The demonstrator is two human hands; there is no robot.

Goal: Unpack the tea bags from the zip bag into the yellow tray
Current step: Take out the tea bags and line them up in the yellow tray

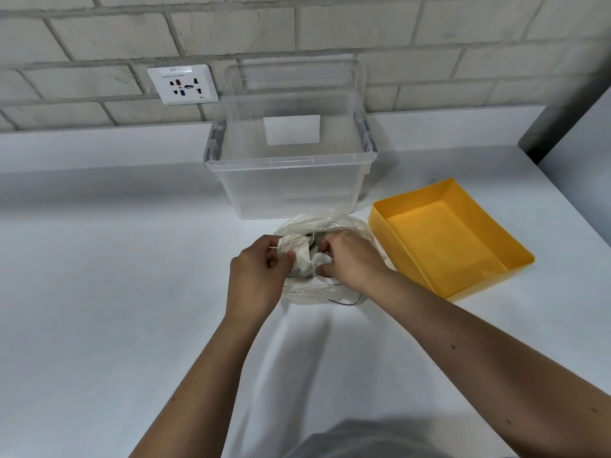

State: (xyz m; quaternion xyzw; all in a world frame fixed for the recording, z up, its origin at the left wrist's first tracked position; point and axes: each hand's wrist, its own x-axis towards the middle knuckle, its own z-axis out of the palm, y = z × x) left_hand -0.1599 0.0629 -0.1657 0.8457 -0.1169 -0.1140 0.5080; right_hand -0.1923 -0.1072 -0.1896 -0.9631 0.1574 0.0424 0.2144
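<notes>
Head view: left hand (256, 276) and right hand (352, 259), fingers (327, 268) curled, are gripping tea bags (299, 256) inside the zip bag (334, 224); the yellow tray (380, 214), right of the fingers, is likely receiving them next.

Counter (99, 292) left of the zip bag (334, 223) offers free passage; the clear bin (291, 190) stands just behind the bag, blocking forward travel; the yellow tray (482, 226), open-topped, lies just right of it.
</notes>
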